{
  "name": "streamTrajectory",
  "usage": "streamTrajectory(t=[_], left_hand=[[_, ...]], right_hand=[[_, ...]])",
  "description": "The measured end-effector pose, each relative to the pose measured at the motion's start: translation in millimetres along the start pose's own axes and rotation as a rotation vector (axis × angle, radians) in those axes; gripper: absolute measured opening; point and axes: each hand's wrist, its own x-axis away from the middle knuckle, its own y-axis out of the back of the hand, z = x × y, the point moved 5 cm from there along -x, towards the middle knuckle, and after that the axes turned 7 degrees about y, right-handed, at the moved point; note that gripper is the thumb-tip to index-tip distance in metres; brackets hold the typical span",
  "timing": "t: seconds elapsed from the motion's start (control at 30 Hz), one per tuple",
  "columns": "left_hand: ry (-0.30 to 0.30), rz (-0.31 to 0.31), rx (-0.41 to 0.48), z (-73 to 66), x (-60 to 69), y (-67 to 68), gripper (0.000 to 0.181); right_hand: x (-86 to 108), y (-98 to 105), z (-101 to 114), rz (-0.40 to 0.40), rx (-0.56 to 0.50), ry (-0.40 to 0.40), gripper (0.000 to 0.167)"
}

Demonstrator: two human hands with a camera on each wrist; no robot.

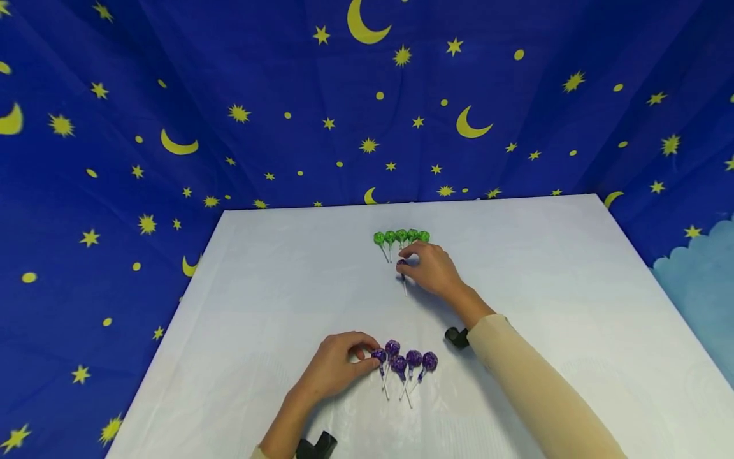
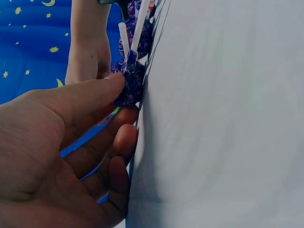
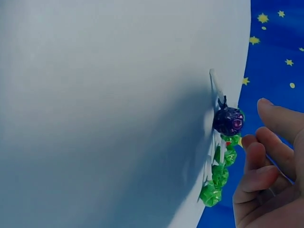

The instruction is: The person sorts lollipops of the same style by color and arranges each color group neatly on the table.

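Note:
Near the front middle of the table, my left hand [image 1: 338, 364] pinches the wrapped head of a purple lollipop [image 2: 128, 88] between thumb and forefinger. Several more purple lollipops [image 1: 429, 362] lie close beside it, their white sticks partly crossing. Farther back, my right hand [image 1: 432, 269] hovers around a single purple lollipop [image 3: 229, 121] that lies with its stick toward the front. In the right wrist view its thumb and fingers are spread, with a gap between them and the candy. Just behind, a row of green lollipops [image 1: 379, 238] is partly covered by this hand in the head view.
The white table [image 1: 275, 274] ends at a back edge against a blue cloth [image 1: 258, 76] with yellow moons and stars. A black wrist device [image 1: 457, 338] sits at the right cuff, another [image 1: 317, 445] at the left wrist.

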Motion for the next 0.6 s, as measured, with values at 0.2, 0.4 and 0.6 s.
streamTrajectory(t=[0.2,0.4,0.6], left_hand=[[0.006,0.004,-0.003,-0.3,0.6,-0.2,0.019],[0.009,0.008,-0.005,-0.2,1.1,0.0,0.019],[0.003,0.011,0.004,-0.7,1.8,-0.3,0.019]], right_hand=[[7.9,5,2,-0.010,-0.014,0.005,0.030],[17.5,11,7,-0.013,-0.017,0.020,0.028],[31.5,16,12,0.015,0.017,0.014,0.030]])
